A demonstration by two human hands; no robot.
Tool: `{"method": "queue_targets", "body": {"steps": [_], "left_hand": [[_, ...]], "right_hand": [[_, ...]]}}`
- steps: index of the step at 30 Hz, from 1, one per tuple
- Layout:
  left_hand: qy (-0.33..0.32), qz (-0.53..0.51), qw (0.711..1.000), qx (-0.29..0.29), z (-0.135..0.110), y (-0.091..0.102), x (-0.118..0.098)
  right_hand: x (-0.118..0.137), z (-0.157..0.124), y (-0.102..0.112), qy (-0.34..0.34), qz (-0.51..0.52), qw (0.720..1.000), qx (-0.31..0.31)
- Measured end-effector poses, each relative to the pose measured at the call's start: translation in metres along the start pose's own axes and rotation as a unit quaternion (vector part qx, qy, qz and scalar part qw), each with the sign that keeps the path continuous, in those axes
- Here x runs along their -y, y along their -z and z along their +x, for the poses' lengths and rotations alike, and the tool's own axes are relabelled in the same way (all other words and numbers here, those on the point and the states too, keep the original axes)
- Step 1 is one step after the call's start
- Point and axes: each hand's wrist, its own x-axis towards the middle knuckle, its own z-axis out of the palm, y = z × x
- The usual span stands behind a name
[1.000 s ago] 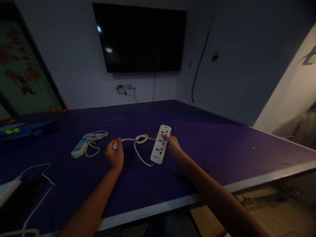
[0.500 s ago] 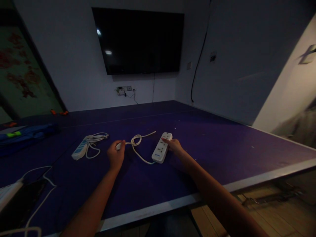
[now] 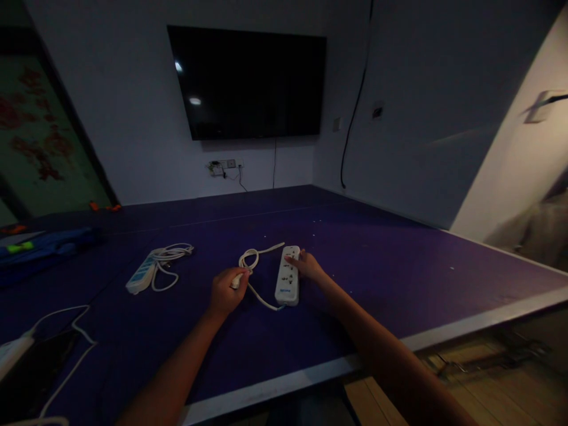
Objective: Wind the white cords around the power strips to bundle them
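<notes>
A white power strip [image 3: 288,281] lies on the purple tabletop [image 3: 381,278], its sockets facing up. My right hand [image 3: 308,266] grips its right side, thumb on top near the far sockets; the other fingers are mostly hidden. In my left hand [image 3: 227,291] is the white plug [image 3: 236,280] at the end of a cord, partly covered by the fingers. The white cord [image 3: 249,258] makes a loop beyond that hand. One stretch runs to the strip's near end, and another points toward its far end.
A second power strip [image 3: 144,272] with its coiled cord lies to the left. Nearer, a dark flat device [image 3: 38,370] rests beside a white strip with a cable. Blue cloth [image 3: 53,245] lies at the far left. A television [image 3: 248,83] hangs on the wall.
My left hand has moved right with the plug, closer to the power strip. The strip has turned slightly and stands straighter, my right hand still on it. The view has shifted a little.
</notes>
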Motion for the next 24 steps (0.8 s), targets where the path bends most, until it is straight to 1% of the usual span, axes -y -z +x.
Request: {"method": "queue_targets", "body": {"steps": [1, 3, 4, 6, 8, 10, 12, 15, 17, 18, 20, 21, 24], "left_hand": [[-0.025, 0.012, 1.0, -0.002, -0.002, -0.002, -0.001], [-0.079, 0.032, 0.996, -0.005, -0.005, -0.004, -0.002], [-0.106, 0.04, 0.993, -0.006, -0.006, -0.006, -0.003], [-0.148, 0.055, 0.988, -0.006, -0.008, -0.007, -0.006], [-0.169, 0.071, 0.983, 0.002, -0.009, -0.008, -0.009], [-0.179, 0.084, 0.98, 0.011, -0.01, -0.008, -0.012], [-0.187, 0.088, 0.978, 0.013, -0.01, -0.008, -0.014], [-0.199, 0.085, 0.976, 0.003, -0.01, -0.009, -0.015], [-0.203, 0.086, 0.975, -0.001, -0.011, -0.011, -0.014], [-0.205, 0.089, 0.975, 0.0, -0.011, -0.011, -0.013], [-0.205, 0.097, 0.974, 0.009, -0.012, -0.012, -0.012], [-0.207, 0.1, 0.973, 0.016, -0.013, -0.012, -0.012], [-0.216, 0.101, 0.971, 0.034, -0.013, -0.012, -0.013]], "right_hand": [[0.002, -0.001, 0.0, 0.019, -0.058, 0.998, -0.018], [0.005, -0.004, -0.001, 0.055, -0.185, 0.98, -0.052], [0.007, -0.006, -0.001, 0.075, -0.237, 0.967, -0.062], [0.007, -0.01, -0.002, 0.113, -0.341, 0.929, -0.085], [0.007, -0.013, -0.003, 0.127, -0.398, 0.903, -0.099], [0.007, -0.016, -0.003, 0.125, -0.424, 0.891, -0.107], [0.011, -0.019, -0.005, 0.128, -0.423, 0.889, -0.117], [0.023, -0.02, -0.014, 0.171, -0.406, 0.889, -0.126], [0.034, -0.018, -0.028, 0.195, -0.418, 0.881, -0.107], [0.038, -0.016, -0.038, 0.19, -0.431, 0.878, -0.091], [0.043, -0.01, -0.059, 0.166, -0.434, 0.884, -0.056], [0.043, -0.008, -0.07, 0.158, -0.434, 0.886, -0.046], [0.036, 0.0, -0.097, 0.136, -0.436, 0.889, -0.044]]}}
